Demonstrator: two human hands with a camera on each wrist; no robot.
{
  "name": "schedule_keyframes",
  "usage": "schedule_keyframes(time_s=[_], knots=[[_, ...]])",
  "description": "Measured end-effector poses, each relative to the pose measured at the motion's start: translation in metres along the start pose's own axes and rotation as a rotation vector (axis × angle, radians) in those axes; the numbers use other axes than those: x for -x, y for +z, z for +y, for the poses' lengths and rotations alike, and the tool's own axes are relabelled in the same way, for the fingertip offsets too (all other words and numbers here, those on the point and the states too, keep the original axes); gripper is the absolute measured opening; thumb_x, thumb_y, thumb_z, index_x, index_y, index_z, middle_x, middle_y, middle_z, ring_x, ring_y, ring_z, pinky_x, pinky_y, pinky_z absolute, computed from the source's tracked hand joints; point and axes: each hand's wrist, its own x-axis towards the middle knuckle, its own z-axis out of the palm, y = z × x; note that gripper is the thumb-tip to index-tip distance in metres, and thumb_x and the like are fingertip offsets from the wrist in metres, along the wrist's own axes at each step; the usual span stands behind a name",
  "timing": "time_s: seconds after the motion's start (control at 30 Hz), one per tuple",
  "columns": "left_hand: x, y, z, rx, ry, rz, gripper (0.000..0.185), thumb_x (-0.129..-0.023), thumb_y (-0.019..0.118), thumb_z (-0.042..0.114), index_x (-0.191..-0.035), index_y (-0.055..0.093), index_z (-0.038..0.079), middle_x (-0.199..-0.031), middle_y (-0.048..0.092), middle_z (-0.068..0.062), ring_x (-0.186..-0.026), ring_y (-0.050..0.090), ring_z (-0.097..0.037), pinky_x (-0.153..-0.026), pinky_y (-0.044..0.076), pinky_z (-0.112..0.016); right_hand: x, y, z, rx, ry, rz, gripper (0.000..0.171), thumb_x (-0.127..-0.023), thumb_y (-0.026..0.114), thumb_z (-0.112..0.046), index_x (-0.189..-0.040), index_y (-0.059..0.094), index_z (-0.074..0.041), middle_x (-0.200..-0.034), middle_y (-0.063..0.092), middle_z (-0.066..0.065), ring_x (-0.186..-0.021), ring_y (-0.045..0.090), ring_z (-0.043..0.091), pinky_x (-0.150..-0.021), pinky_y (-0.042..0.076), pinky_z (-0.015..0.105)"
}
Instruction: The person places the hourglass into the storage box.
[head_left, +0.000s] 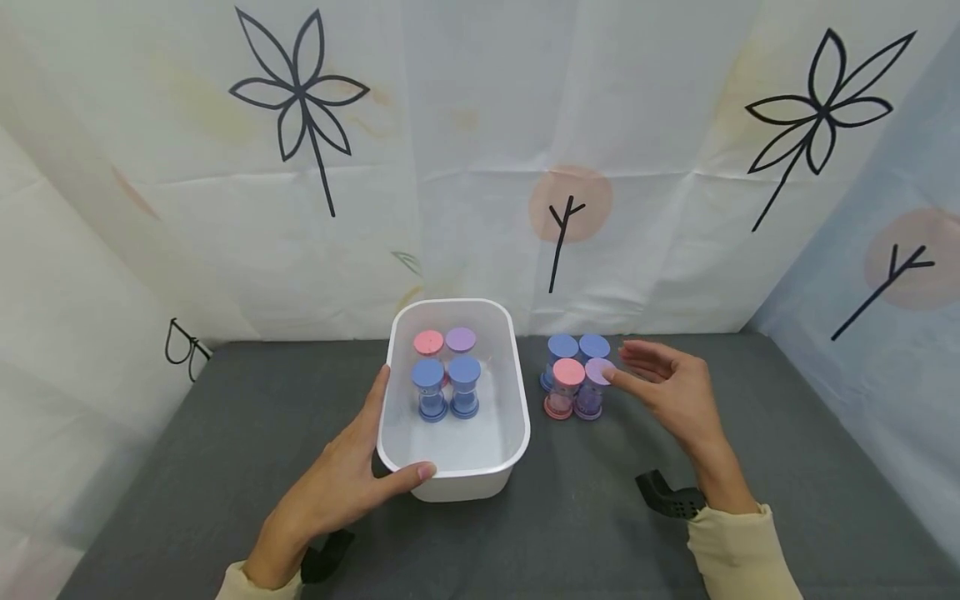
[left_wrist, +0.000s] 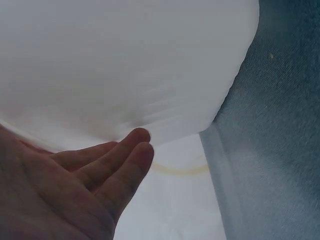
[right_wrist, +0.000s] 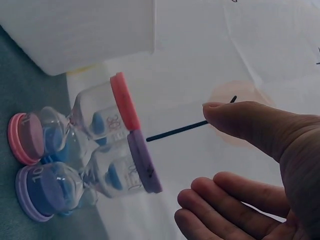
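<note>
1. A purple sand timer (head_left: 592, 390) is stood just to the right of the white tub, its long axis vertical and its flat cap turned upward.
2. It is bunched, right of the tub, with a pink timer (head_left: 566, 388) and, behind them, one blue timer (head_left: 562, 348) and another blue one (head_left: 595, 345); all are set upright.
3. By the right hand (head_left: 671, 390), on the side of this group away from the tub, nothing is clamped: thumb and fingers are held apart, with the purple cap just beside the thumb.
4. In the tub (head_left: 457, 446) four more timers are held, all upright: two blue-capped ones (head_left: 429, 387) (head_left: 465, 387) nearer, with a pink-capped one (head_left: 428, 342) and a purple-capped one (head_left: 461, 340) behind.
5. The tub is smooth, opaque and plastic-looking, shaped as a rounded rectangle with a rolled rim; its long axis is pointed away from the wearer.
6. The tub's left side and near rim are touched by the left hand (head_left: 337, 479), fingers extended, thumb spread apart from them.
7. Each timer outside the tub is waisted, with clear bulbs between disc-shaped ends; "10" is printed low on the purple one.
8. Beneath the tub a dark grey tabletop (head_left: 585, 517) is seen; behind it, creased pale cloth (head_left: 480, 100) is hung, printed with line-drawn flowers.
</note>
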Motion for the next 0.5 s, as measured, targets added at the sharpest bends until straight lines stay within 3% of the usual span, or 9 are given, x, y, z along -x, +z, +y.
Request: schedule_keyframes(time_s=[0.1, 0.27, 0.5], knots=[[0.0, 0.001, -0.001, 0.006, -0.007, 0.009, 0.119, -0.083, 0.08, 0.051, -0.164, -0.004, 0.028, -0.167, 0.021, -0.001, -0.142, 0.039, -0.026, -0.107, 0.036, -0.059, -0.001, 0.0, 0.005, 0.013, 0.01, -0.004, 0.058, -0.088, 0.083, -0.027, -0.134, 0.063, 0.001, -0.126, 0.067, 0.019, -0.107, 0.068, 0.014, -0.08, 0.048, 0.011], [-0.001, 0.005, -0.004, 0.032, 0.003, 0.033, 0.12, -0.083, 0.081, 0.048, -0.164, -0.004, 0.024, -0.168, 0.019, -0.003, -0.145, 0.034, -0.027, -0.11, 0.033, -0.06, -0.003, 0.002, 0.012, 0.002, 0.044, -0.05, 0.063, -0.087, 0.083, -0.029, -0.136, 0.06, 0.003, -0.128, 0.065, 0.023, -0.117, 0.064, 0.038, -0.079, 0.049, 0.013], [-0.002, 0.008, -0.003, 0.041, -0.033, 0.06, 0.122, -0.079, 0.083, 0.051, -0.164, -0.001, 0.028, -0.165, 0.026, -0.002, -0.14, 0.041, -0.026, -0.106, 0.037, -0.059, -0.006, 0.005, 0.016, -0.015, 0.074, -0.1, 0.068, -0.086, 0.084, -0.029, -0.139, 0.057, 0.005, -0.131, 0.063, 0.023, -0.119, 0.063, 0.037, -0.082, 0.052, 0.018]])
